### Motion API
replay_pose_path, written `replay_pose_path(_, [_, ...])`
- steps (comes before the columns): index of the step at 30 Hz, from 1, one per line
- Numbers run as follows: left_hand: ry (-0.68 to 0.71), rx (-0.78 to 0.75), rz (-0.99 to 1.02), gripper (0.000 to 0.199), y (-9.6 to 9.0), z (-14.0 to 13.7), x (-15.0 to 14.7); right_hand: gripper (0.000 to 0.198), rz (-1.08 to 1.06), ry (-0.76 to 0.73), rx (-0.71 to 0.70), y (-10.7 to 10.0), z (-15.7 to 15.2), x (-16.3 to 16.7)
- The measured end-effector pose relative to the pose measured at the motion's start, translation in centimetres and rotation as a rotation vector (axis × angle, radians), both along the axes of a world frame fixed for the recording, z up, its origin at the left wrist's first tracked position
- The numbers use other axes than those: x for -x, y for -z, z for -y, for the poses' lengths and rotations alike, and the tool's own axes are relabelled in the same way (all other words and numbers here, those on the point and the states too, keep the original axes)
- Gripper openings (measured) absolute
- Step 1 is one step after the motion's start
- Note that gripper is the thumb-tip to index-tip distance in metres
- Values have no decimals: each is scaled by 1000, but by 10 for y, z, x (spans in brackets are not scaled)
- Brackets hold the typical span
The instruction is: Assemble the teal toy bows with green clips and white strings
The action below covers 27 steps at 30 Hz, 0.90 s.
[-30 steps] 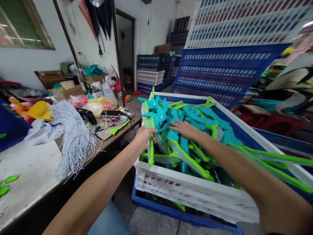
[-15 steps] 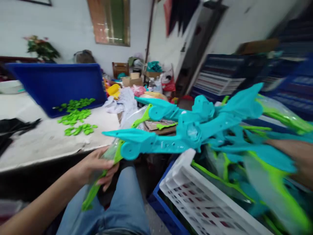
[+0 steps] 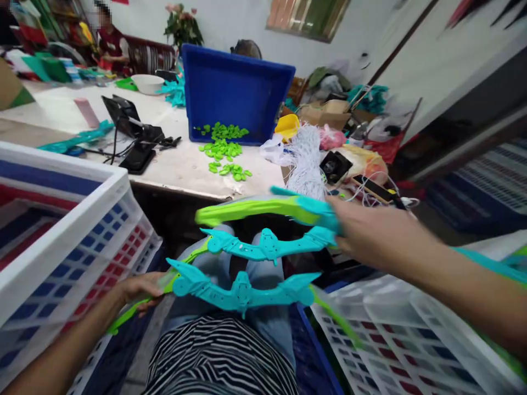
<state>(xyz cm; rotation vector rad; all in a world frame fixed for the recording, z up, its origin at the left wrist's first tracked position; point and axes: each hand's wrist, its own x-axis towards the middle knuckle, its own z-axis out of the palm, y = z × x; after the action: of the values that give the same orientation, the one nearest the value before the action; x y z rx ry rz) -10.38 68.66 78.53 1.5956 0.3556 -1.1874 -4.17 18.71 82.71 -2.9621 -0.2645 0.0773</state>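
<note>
My left hand (image 3: 144, 288) is closed on the green end of turquoise plastic toy parts, which hang out over my lap. The nearer turquoise part (image 3: 242, 296) has a raised centre and pointed ends, with a green, clear-panelled wing (image 3: 335, 321) at its right. Just behind lies a second turquoise part (image 3: 267, 248), its green wing running down toward my left hand. My right hand (image 3: 358, 222), smeared by motion, is wrapped round the turquoise end of another green-and-turquoise toy part (image 3: 255, 210), above the other two.
White crates stand at my left (image 3: 99, 219) and right (image 3: 395, 329). On the table (image 3: 173, 178), small green pieces (image 3: 222, 148) spill from a tipped blue bin (image 3: 239, 93). A phone (image 3: 138, 159), white strings (image 3: 307, 159) and a black fan (image 3: 335, 166) lie about. A person (image 3: 111, 44) sits beyond.
My view has swung left. My right hand has come from the right crate to above my lap, bringing a green-and-turquoise part. My left hand still grips the green end.
</note>
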Motion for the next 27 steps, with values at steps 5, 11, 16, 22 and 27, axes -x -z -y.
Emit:
replay_pose_path(5, [-9, -189, 72, 50, -8, -22, 16, 41, -33, -416, 5, 33, -141, -57])
replay_pose_path(11, [-164, -593, 311, 78, -30, -12, 26, 39, -218, -495, -86, 108, -206, -68])
replay_pose_path(16, [-163, -955, 510, 88, -50, -1, 46, 46, -331, -557, -165, 123, -196, -59])
replay_pose_path(22, [44, -1129, 1239, 38, -52, 103, 14, 66, -245, -491, -240, 98, -192, -78])
replay_pose_path(27, [145, -746, 1653, 24, -5, 184, -64, 49, -24, -478, -495, 94, -246, -96])
